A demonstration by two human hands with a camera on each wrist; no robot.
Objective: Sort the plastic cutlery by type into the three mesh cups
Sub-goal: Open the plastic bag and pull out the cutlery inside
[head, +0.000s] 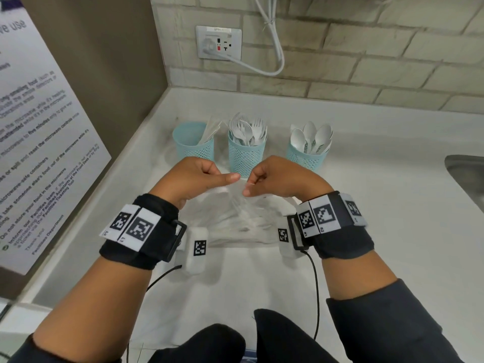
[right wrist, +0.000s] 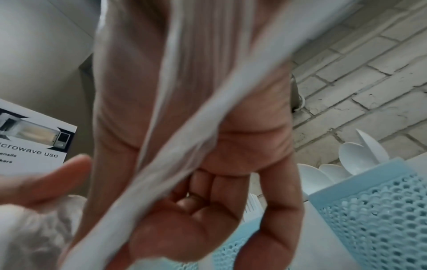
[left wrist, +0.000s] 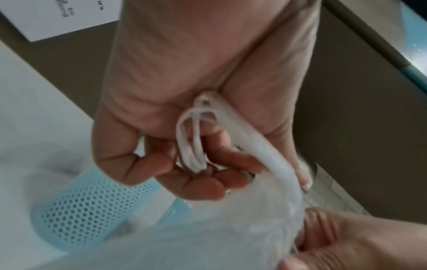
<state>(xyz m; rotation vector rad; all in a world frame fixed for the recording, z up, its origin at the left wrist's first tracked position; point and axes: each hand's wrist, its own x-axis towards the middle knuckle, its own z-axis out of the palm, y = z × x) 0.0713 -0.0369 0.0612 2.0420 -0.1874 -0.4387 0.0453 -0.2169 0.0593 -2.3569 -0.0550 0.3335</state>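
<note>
Three light-blue mesh cups stand in a row on the white counter: the left cup (head: 193, 150) holds knives (head: 209, 131), the middle cup (head: 246, 158) forks (head: 247, 127), the right cup (head: 306, 159) spoons (head: 311, 136). In front of them both hands hold up a clear plastic bag (head: 241, 218) with white cutlery dimly visible inside. My left hand (head: 222, 176) pinches the bag's top and, in the left wrist view, its curled fingers (left wrist: 203, 182) grip the twisted plastic (left wrist: 249, 146). My right hand (head: 252, 184) pinches the top edge beside it; stretched plastic (right wrist: 184, 146) crosses its palm.
A brown side panel with a microwave notice (head: 39, 153) closes off the left. The brick wall behind carries a socket (head: 218, 43) with a white cable. A steel sink (head: 466, 179) begins at the right edge. The white counter (head: 379, 205) runs between the cups and the sink.
</note>
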